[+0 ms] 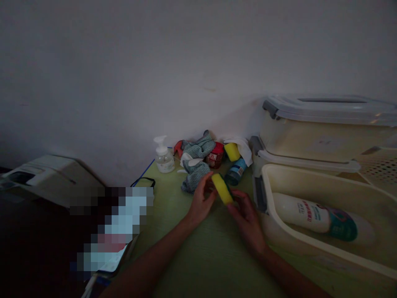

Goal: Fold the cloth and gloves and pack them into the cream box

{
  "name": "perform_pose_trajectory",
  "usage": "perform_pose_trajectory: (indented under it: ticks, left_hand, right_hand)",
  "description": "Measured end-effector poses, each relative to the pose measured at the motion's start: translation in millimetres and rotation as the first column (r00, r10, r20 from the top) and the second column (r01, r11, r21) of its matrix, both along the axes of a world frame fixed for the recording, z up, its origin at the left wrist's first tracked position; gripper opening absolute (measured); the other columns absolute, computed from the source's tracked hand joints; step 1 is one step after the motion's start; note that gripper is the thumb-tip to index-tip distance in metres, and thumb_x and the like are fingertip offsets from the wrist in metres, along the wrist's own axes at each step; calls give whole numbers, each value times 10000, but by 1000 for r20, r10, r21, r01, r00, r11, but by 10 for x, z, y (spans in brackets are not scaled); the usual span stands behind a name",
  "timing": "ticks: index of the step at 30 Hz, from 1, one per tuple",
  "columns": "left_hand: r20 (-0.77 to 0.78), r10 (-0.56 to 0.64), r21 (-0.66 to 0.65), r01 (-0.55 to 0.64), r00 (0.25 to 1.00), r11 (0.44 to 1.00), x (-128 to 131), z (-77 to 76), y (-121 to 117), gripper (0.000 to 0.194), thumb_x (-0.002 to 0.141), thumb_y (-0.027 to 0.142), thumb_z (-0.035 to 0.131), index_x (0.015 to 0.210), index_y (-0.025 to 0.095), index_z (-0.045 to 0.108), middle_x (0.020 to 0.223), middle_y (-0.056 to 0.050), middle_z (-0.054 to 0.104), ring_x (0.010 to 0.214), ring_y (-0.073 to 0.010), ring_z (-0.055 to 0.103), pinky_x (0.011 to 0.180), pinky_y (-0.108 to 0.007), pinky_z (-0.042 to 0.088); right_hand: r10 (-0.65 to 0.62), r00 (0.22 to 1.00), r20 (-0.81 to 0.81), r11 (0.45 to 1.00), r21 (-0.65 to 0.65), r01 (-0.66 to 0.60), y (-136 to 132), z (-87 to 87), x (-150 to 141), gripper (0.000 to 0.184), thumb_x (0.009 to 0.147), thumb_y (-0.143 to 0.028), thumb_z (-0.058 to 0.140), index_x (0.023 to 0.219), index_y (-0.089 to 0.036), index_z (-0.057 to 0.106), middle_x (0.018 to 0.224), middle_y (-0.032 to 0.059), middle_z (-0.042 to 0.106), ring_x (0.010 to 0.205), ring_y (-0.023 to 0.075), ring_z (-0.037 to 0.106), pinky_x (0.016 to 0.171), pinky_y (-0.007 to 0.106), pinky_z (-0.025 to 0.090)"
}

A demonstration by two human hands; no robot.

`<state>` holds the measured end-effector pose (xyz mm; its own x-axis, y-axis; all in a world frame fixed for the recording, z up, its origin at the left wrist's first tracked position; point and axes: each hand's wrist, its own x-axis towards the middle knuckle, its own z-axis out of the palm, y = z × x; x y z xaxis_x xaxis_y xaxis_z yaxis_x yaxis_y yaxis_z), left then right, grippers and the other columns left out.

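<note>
A yellow sponge [221,188] with a dark scouring side is held up between my two hands, over the green table. My left hand [203,199] grips its upper left end, and my right hand [247,217] has its fingers on the lower right end. Just beyond lie a crumpled blue-grey cloth [195,176], a blue bottle [236,171] on its side and a dark red jar [215,155]. A second yellow sponge [232,152] rests against a white cloth [245,149] near the wall.
An open cream bin [269,223] at the right contains a white and green bottle [322,217]. Behind it stands a lidded box [313,138]. A clear pump bottle [164,159] stands at the table's back left. A pixelated patch covers the table's left edge.
</note>
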<state>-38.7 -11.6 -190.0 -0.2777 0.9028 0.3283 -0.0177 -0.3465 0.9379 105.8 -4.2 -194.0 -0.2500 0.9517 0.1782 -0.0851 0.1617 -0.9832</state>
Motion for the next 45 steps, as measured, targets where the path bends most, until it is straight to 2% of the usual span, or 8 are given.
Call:
perform_pose_trajectory:
  ticks: [4,8,12,18,27,36,41,45]
  left_hand:
    - [160,-74,-16,77,984,997,14,-28,-10,362,814,412,544,1119,224,495,1113,-66,584,1036,-218,554,876,-352,444]
    - [275,-150,-6,158,950,987,-3,-55,1,503,730,515,620,1116,203,547,1171,-64,572,1123,-235,505,961,-349,393]
    - [395,-106,-99,157,913,983,-7,-40,43,507,564,385,792,989,181,606,967,-31,622,947,-204,568,879,-318,429]
    - [465,-48,-130,122,884,984,-21,9,75,486,534,333,799,931,207,550,836,16,600,777,-143,576,759,-280,451]
    - [371,-125,-149,192,920,970,-56,20,70,402,471,114,773,860,162,683,851,-15,654,873,-182,581,832,-283,416]
    - [319,-206,-133,259,925,957,-34,46,26,420,515,304,780,891,169,651,888,-49,660,863,-214,605,807,-337,444]
    - [207,-145,-86,166,968,982,-24,26,40,334,523,337,773,749,169,594,954,-53,593,909,-221,569,778,-318,446]
    - [86,-64,-40,68,994,997,14,-33,35,456,505,184,763,909,185,552,958,-36,556,954,-214,533,846,-321,422]
  right_hand:
    - [13,998,69,991,135,-22,10,-23,18,300,783,-336,605,1080,-302,576,1289,40,468,1185,220,470,844,329,493]
    - [74,988,137,977,190,-99,24,-62,40,288,811,-342,580,1097,-332,613,1386,28,387,1254,233,418,898,357,479]
    - [107,982,157,955,260,-145,20,-67,49,188,811,-330,590,979,-326,674,1331,30,462,1246,242,427,1014,433,376]
    - [112,991,75,930,342,-131,-21,-31,55,169,822,-258,570,963,-317,642,1247,42,539,1173,222,486,995,451,374]
    - [-21,999,37,933,361,6,4,-21,69,113,769,-223,596,842,-288,654,1106,29,605,1163,229,479,1017,444,341]
    - [-15,998,54,947,322,-3,-40,54,83,110,762,-214,572,825,-276,638,1112,40,599,1242,244,408,1068,472,256]
    - [-12,999,46,944,329,-4,-26,36,73,85,748,-207,574,776,-264,630,1000,44,591,1143,243,471,1029,449,311]
    - [-24,999,32,958,285,14,7,2,72,56,729,-216,591,748,-263,615,925,31,560,1109,241,477,1010,438,326]
